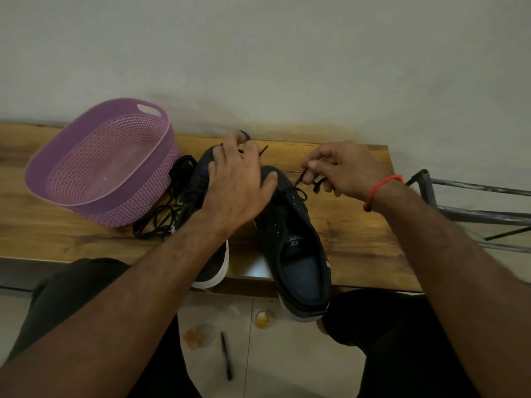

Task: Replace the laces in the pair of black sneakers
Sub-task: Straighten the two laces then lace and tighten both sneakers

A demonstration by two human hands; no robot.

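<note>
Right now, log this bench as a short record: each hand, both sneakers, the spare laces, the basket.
left hand: over the toes of both sneakers, pinching a lace end
right hand: pinching the black lace
right sneaker: most eyelets bare
left sneaker: partly hidden
loose laces: heaped beside the basket
purple basket: tilted on the wooden bench

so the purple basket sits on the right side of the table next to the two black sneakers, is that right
Not quite. In the head view the purple basket sits on the left side of the table, next to the two black sneakers.
</note>
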